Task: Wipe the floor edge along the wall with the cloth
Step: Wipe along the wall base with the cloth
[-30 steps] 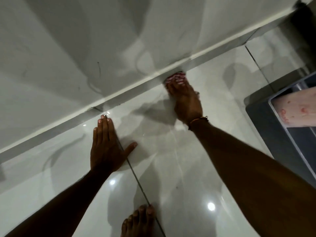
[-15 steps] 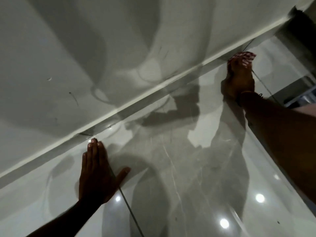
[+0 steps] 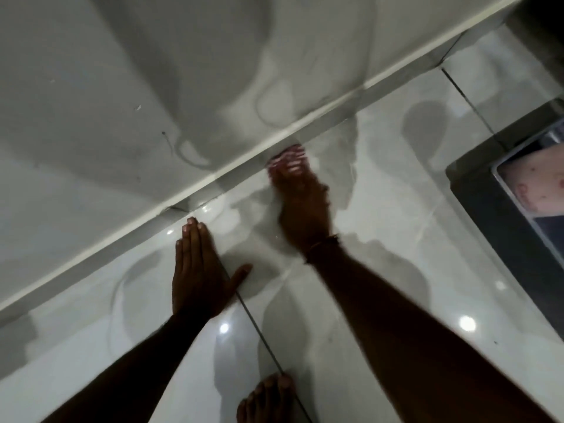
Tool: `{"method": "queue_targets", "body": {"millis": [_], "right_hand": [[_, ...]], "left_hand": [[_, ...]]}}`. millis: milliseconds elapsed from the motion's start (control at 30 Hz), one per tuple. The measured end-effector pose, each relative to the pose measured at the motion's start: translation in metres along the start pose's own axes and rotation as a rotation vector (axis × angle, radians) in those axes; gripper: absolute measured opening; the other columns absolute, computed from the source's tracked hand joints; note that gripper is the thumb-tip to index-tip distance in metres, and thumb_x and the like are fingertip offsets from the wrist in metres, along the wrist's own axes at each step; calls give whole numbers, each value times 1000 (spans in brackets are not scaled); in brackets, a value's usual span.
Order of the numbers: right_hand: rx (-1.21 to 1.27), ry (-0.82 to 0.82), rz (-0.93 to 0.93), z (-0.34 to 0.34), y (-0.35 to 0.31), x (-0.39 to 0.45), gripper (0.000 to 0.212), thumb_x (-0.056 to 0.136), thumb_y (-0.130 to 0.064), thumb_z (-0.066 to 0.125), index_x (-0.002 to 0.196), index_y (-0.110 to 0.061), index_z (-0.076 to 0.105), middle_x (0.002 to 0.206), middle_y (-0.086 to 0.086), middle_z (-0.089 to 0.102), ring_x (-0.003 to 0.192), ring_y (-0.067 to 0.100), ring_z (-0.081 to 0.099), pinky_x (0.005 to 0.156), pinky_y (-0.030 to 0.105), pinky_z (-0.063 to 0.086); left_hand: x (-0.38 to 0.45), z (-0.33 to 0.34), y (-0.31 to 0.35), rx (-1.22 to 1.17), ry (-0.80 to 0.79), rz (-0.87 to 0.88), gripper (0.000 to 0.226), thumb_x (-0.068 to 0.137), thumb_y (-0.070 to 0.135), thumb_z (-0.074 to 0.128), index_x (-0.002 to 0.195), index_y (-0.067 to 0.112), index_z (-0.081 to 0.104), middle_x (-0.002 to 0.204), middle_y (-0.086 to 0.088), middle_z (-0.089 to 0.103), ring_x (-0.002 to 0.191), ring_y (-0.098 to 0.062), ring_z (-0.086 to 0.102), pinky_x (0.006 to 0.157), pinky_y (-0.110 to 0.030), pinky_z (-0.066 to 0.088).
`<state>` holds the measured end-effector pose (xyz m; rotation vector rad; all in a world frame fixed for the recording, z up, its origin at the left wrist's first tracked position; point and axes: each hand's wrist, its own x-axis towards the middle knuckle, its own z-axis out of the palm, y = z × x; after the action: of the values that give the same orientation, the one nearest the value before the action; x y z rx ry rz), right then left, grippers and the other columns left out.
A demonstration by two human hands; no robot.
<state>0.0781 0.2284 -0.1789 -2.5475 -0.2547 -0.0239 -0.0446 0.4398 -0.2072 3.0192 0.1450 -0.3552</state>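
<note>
Glossy floor tiles [image 3: 381,239] under bare toes [image 3: 268,398] | left hand [image 3: 198,276] flat, fingers together, thumb splayed | right hand [image 3: 305,209] presses blurred pink-striped cloth [image 3: 288,161] at skirting [image 3: 320,117], fingers on it, pointing wallward; long axis unclear

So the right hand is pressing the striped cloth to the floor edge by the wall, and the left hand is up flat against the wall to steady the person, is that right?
Not quite. In the head view the left hand lies flat on the glossy floor, short of the wall, not against it. The rest holds: the right hand presses the striped cloth to the floor edge by the wall.
</note>
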Motion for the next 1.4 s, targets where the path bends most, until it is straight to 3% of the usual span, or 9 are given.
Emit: {"method": "queue_targets", "body": {"millis": [267,400,567,700,833,1000,1133,1233,1400], "right_hand": [[38,-307,-193,60,-120,-23,46,107,-22,43,150,-15,56,160,4,53,158,38,32,128,55,30],[-53,-409,-351,49,-95,-7,72,93,-12,14,157,-18,47,167,1,43,161,34,26,132,52,23],[-18,-192,-318,5,-17,30,61,90,11,49,147,-9,59,158,13,54,154,34,42,131,51,29],[-63,-165,-136,-45,63,70,43,108,-9,43,148,-12,57,162,12,48,158,28,35,133,52,21],[-177,-27,-89,-86,135,111,59,81,21,48,137,9,61,148,31,56,148,46,45,128,67,22],[-360,-76,152,-123,186,150,53,90,5,35,141,9,51,156,30,45,154,45,34,134,59,10],[-494,-109,287,-131,192,166,72,86,-17,27,151,12,38,160,36,35,152,52,30,132,63,15],[-593,-67,222,-121,183,161,69,89,-10,34,152,17,30,162,39,29,153,56,26,132,63,11],[-345,38,156,-62,116,105,66,93,-1,43,158,2,36,169,29,26,161,44,19,134,51,15]], "left_hand": [[11,-12,-31,-22,24,42,98,101,58,47,164,-8,11,173,-30,11,163,-43,8,130,-57,17],[14,-14,-32,-64,30,27,116,92,79,39,163,-8,11,173,-30,12,163,-42,10,133,-50,11],[16,-13,-29,-98,35,-15,125,86,88,42,165,-1,5,175,-25,6,164,-38,6,133,-47,8],[17,-11,-31,-104,9,-19,125,85,90,36,166,2,0,176,-22,0,165,-32,-5,133,-46,7],[18,-12,-30,-113,-39,-60,131,80,95,37,166,7,-10,177,-19,-4,161,-21,-18,133,-41,-1],[20,-16,-28,-128,-75,-88,137,74,97,41,164,12,-20,174,-9,-17,159,-15,-26,128,-28,-17],[21,-15,-27,-135,-85,-94,138,72,94,42,166,7,-10,175,-9,-15,162,-21,-17,128,-29,-17],[20,-15,-27,-120,-79,-96,137,73,94,43,167,7,-6,176,-12,-10,164,-25,-11,132,-39,-6],[17,-16,-24,-104,-38,-65,135,76,94,42,166,1,3,176,-22,3,164,-34,2,133,-47,5]]}}
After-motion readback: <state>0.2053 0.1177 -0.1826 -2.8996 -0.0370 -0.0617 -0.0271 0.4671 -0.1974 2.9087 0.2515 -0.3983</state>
